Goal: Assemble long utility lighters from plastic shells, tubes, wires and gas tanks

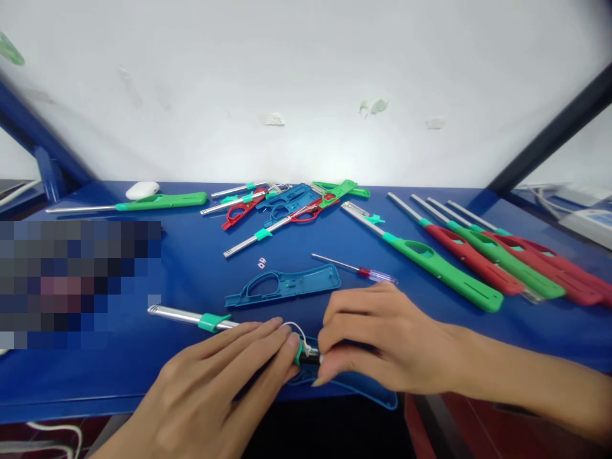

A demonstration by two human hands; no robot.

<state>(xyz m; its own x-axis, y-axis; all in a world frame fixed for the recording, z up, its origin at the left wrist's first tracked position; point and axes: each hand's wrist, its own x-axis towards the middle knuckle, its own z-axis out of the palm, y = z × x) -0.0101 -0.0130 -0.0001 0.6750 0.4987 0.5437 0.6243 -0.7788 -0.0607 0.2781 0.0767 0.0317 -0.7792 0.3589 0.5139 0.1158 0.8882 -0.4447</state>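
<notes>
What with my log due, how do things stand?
Left hand holding opened lighter; right hand pinching at its inner parts. Blue shell beneath. White wire between hands, maybe obstructing.

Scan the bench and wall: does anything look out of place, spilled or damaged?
A rounded white case sits beside the green lighter at far left, possibly a stray personal item. Ragged patches mar the wall. I see no spill.

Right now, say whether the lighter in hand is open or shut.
The lighter is open: its white wire and black part show uncovered.
</notes>
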